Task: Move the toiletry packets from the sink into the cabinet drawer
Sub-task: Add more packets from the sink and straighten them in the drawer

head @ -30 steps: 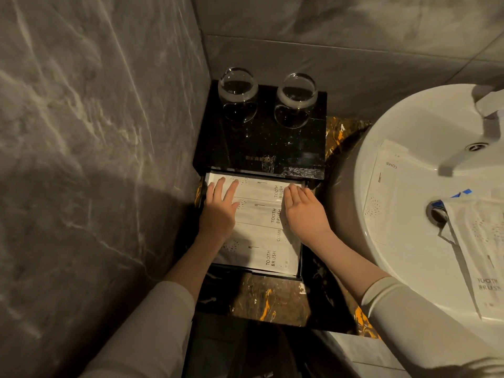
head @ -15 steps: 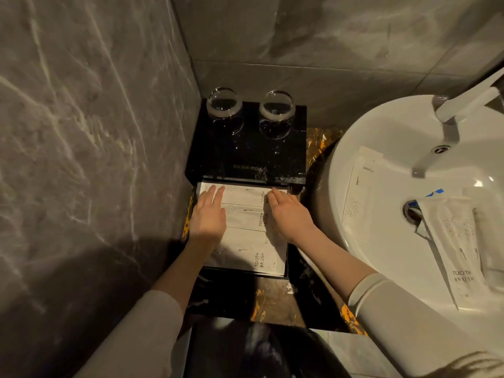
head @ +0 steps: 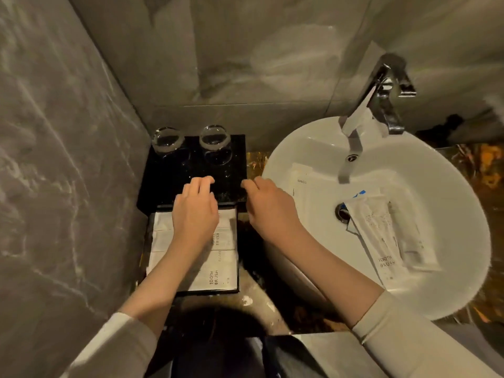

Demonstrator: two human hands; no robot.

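The open drawer (head: 234, 249) of a small black cabinet (head: 169, 184) is seen at about 8 o'clock from the middle of the view, and it is filled with white packets (head: 218, 276) laid flat side by side, two of them printed "TOOTH BRUSH". The left hand (head: 195, 214) is held over the far end of the drawer, its fingers (head: 203, 181) loosely curled and reaching onto the glossy black top of the cabinet; nothing is gripped by them. The right hand (head: 268, 208) is held just beside the cabinet's right edge, between the cabinet and the white sink (head: 447, 285), with its fingers (head: 249, 184) loosely bent and nothing held in them. Two clear glasses (head: 215, 137) are stood side by side at the far edge of the cabinet top, at 11 o'clock. In the sink, at 3 o'clock, more packets are left: a toothbrush packet (head: 376, 236) is laid across the drain (head: 341, 212), a slimmer packet (head: 414, 244) is tucked just beside it on the right, and a flat comb packet (head: 300, 186) is rested against the left wall of the basin. A chrome tap (head: 381, 96) is set over the basin at 1 o'clock. Dark, gold-veined tabletop (head: 305, 315) is shown beneath the sink and cabinet, and grey marble walls (head: 54, 159) are seen to the left and behind.
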